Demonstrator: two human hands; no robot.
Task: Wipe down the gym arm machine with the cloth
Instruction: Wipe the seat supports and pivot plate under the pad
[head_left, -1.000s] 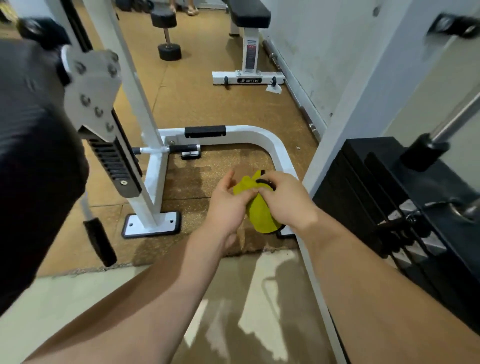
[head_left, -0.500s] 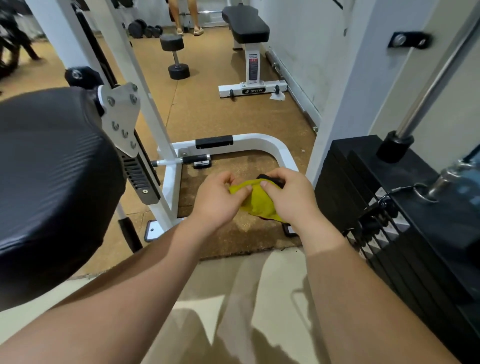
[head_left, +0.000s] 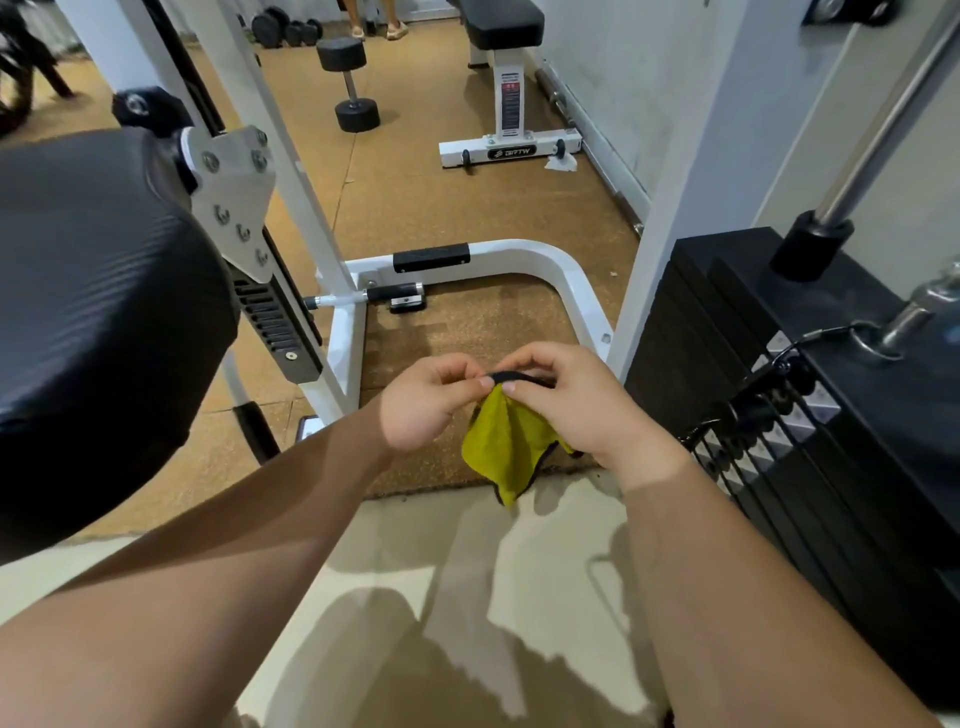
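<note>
A yellow cloth (head_left: 506, 447) with a black trim hangs in front of me at the centre of the view. My left hand (head_left: 423, 402) pinches its top edge from the left and my right hand (head_left: 576, 402) pinches the same edge from the right, so the cloth droops below them. The arm machine's black padded rest (head_left: 98, 322) fills the left side, mounted on a white frame (head_left: 311, 228) with a curved white base (head_left: 561, 265). Both hands are a little right of and apart from the pad.
A black weight stack (head_left: 810, 415) with a chrome guide rod (head_left: 878, 135) stands at the right. Farther back are a white-framed bench (head_left: 506, 78), an upright dumbbell (head_left: 350, 83), more dumbbells and a person's feet (head_left: 374, 26). A crumpled tissue (head_left: 561, 165) lies by the bench.
The cloth was bunched between my hands; now both hands hold its top edge and it hangs unfolded. The view has tilted up, and the black pad shows more on the left.
</note>
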